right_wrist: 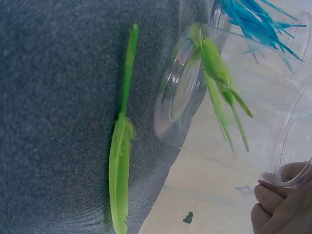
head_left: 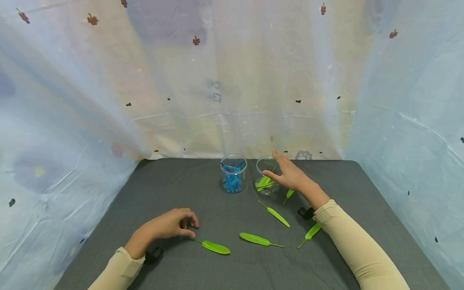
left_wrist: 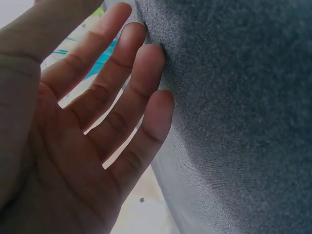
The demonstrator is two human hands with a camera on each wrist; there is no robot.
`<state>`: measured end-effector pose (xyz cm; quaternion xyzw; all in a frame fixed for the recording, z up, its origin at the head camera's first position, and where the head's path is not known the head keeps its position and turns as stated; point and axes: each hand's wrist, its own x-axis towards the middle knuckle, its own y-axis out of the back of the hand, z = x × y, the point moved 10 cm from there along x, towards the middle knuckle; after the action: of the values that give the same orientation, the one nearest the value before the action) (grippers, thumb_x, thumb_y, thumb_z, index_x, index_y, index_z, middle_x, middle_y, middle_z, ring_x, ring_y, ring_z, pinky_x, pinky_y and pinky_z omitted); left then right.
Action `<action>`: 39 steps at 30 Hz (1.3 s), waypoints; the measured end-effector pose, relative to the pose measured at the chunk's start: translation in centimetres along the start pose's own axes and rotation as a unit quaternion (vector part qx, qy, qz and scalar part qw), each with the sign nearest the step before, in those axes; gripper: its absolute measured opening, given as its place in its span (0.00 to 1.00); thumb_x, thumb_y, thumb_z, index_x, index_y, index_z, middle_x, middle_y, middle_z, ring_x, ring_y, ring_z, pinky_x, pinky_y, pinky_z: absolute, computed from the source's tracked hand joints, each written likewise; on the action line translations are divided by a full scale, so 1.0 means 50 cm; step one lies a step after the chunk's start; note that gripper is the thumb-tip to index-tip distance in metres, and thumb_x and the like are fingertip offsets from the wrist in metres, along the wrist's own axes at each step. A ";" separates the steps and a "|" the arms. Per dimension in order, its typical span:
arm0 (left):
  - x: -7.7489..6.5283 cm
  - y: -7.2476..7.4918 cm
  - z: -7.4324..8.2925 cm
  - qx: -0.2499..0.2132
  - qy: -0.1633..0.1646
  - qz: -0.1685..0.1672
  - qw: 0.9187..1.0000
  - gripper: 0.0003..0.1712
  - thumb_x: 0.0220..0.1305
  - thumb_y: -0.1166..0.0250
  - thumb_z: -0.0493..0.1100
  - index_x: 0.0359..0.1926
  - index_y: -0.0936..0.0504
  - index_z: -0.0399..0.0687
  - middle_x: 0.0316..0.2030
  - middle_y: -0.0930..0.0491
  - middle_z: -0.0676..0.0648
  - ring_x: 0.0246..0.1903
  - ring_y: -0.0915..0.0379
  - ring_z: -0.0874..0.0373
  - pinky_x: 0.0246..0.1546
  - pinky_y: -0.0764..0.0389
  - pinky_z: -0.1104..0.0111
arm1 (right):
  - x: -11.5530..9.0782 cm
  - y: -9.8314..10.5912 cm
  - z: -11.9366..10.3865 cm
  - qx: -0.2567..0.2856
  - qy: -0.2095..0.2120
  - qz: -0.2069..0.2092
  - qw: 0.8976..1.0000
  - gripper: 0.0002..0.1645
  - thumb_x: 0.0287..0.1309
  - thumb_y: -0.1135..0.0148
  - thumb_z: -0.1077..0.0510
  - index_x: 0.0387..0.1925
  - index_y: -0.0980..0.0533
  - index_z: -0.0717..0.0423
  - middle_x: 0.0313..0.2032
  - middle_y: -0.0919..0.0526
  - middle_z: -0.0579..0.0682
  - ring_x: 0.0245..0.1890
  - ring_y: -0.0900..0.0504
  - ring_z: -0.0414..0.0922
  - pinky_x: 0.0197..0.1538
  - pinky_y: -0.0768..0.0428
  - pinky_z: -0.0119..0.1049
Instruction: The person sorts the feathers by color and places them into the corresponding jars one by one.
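My left hand [head_left: 172, 223] hovers low over the cloth, thumb and fingers apart. Its thumb tip is right at the quill of a green feather [head_left: 216, 247]. In the left wrist view the fingers are loosely bent and spread. Farther back, my right hand [head_left: 290, 173] holds the rim of a clear jar [head_left: 257, 169], thumb on the near side and fingers on the far side. Several green feathers [right_wrist: 214, 61] lean inside this jar. One loose green feather [right_wrist: 120, 165] lies close to it in the right wrist view, partly under the hand in the head view.
A second clear jar [head_left: 222, 174] with blue feathers [head_left: 232, 181] stands left of the first. More green feathers lie about: one mid-table [head_left: 255, 239], one before the jar [head_left: 277, 216], one by the right sleeve [head_left: 312, 232]. A patterned curtain [head_left: 232, 80] surrounds the grey cloth [head_left: 174, 185].
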<state>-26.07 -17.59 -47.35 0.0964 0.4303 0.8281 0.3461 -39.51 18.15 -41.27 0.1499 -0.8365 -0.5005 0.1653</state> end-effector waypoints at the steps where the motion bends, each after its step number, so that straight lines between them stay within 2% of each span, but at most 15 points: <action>1: -0.001 -0.001 0.003 -0.002 -0.004 -0.002 1.000 0.13 0.65 0.21 0.55 0.46 0.13 0.62 0.43 0.19 0.59 0.37 0.24 0.65 0.38 0.19 0.68 | 0.000 0.000 0.000 -0.001 0.000 0.000 1.000 0.65 0.73 0.44 0.24 0.88 0.62 0.56 0.86 0.58 0.62 0.85 0.58 0.66 0.81 0.50 0.72; 7: -0.007 -0.006 0.015 -0.007 -0.001 -0.009 1.000 0.14 0.62 0.19 0.53 0.45 0.14 0.60 0.42 0.21 0.57 0.38 0.25 0.62 0.40 0.20 0.68 | -0.001 0.001 0.000 0.003 -0.003 -0.003 1.000 0.66 0.72 0.45 0.23 0.88 0.63 0.53 0.86 0.58 0.61 0.85 0.59 0.65 0.81 0.50 0.71; 22: -0.006 -0.019 0.027 0.016 -0.006 -0.016 1.000 0.11 0.63 0.20 0.50 0.37 0.16 0.61 0.38 0.25 0.60 0.35 0.30 0.67 0.38 0.23 0.69 | -0.001 0.001 0.001 0.000 -0.004 -0.006 1.000 0.66 0.73 0.45 0.23 0.88 0.64 0.54 0.86 0.59 0.61 0.85 0.60 0.65 0.81 0.50 0.71; 39: -0.004 -0.018 0.025 0.019 -0.010 -0.011 1.000 0.10 0.66 0.22 0.50 0.34 0.16 0.61 0.33 0.26 0.61 0.32 0.32 0.69 0.35 0.25 0.72 | -0.002 0.003 0.000 0.006 -0.004 -0.006 1.000 0.66 0.72 0.44 0.23 0.88 0.61 0.56 0.86 0.59 0.60 0.85 0.61 0.65 0.81 0.52 0.72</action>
<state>-24.90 -16.56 -47.23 0.1066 0.4432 0.8151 0.3574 -39.42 18.25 -41.17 0.1538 -0.8393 -0.4968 0.1583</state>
